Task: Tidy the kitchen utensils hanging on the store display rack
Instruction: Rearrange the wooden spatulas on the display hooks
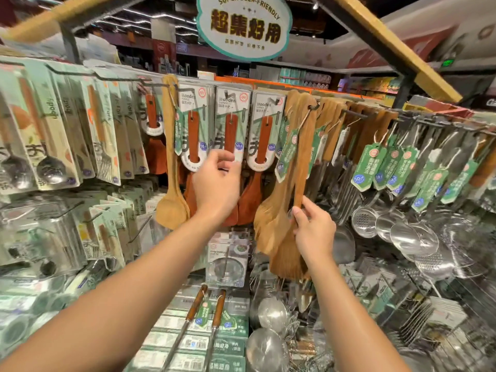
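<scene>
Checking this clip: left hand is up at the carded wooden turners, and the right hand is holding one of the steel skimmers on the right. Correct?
Not quite. In the head view the right hand grips the bundle of light wooden spatulas, not a steel skimmer; those hang untouched further right. The left hand is indeed up at the carded wooden turners.

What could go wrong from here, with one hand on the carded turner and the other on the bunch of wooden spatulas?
1. The right hand pinches one handle in the dense bunch of light wooden spatulas; a tug could swing or unhook the neighbours.
2. The left hand fingers the middle carded wooden turner; pulling might tear its card or skew the packs beside it.
3. Anything dropped would likely land among the steel ladles below.
</scene>
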